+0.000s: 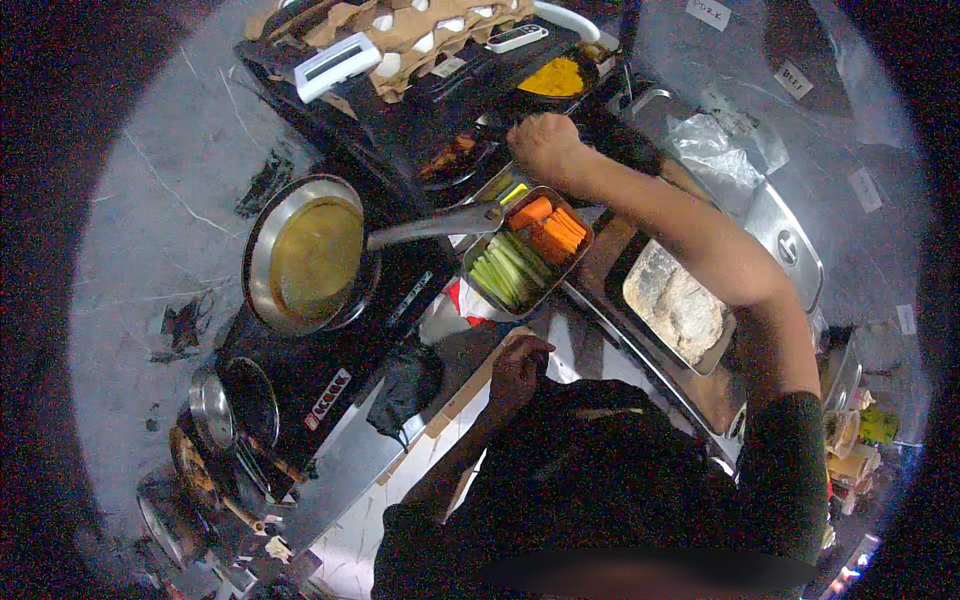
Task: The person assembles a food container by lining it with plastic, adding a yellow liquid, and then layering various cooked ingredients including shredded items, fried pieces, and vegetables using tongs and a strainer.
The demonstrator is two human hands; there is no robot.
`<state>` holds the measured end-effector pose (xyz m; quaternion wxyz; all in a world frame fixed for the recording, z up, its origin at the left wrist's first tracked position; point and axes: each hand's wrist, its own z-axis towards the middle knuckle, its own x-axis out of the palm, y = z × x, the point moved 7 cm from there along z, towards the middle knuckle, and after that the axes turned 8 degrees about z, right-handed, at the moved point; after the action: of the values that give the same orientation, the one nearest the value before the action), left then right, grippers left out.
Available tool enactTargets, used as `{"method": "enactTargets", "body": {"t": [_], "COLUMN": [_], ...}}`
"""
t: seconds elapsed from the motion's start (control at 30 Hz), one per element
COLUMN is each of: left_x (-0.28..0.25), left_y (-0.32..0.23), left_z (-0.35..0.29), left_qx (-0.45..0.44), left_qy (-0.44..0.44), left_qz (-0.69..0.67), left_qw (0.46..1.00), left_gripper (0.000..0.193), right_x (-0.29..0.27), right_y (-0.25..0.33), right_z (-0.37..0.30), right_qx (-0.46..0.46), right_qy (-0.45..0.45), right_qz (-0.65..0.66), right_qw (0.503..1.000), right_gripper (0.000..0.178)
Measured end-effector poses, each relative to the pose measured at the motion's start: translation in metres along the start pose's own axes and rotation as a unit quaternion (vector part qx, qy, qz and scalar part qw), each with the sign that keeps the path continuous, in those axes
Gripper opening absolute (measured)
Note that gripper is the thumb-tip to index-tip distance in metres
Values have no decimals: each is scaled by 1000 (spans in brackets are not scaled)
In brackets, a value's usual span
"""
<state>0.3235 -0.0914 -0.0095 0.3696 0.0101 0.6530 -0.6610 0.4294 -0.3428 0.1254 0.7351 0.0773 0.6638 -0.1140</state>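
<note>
My right hand reaches to the far side of the counter, its fingers closed in a fist; what they hold, if anything, is hidden. Just beyond it is a dark bowl of yellow food. To its left, orange-brown pieces lie in a dark dish. Below the fist stands a metal tray with celery sticks and carrot sticks. My left hand hangs close to my body, near the counter's front edge, fingers loosely apart and holding nothing that I can see.
A frying pan with yellowish liquid sits on the black stove, its handle pointing over the vegetable tray. Egg cartons lie at the back. A metal pan of flour-like powder stands under my right forearm. Smaller pots crowd the near left.
</note>
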Motion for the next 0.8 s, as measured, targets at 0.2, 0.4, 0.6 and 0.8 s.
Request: {"method": "enactTargets", "body": {"t": [0.2, 0.4, 0.6, 0.8], "left_x": [-28, -26, -30, -44], "left_y": [12, 39, 32, 19], "left_z": [5, -3, 1, 8], "left_qx": [-42, -104, -85, -71], "left_qy": [-31, -19, -26, -35], "left_qz": [-37, -58, -52, -37], "left_qw": [998, 993, 995, 996], "left_gripper": [17, 15, 14, 14], "right_x": [38, 54, 116, 137], "right_y": [-31, -28, -70, -94], "right_z": [60, 77, 85, 70], "right_qx": [78, 100, 127, 141], "right_qy": [144, 257, 340, 375], "right_qz": [132, 371, 527, 529], "right_qw": [978, 887, 768, 748], "right_gripper": [22, 28, 29, 28]}}
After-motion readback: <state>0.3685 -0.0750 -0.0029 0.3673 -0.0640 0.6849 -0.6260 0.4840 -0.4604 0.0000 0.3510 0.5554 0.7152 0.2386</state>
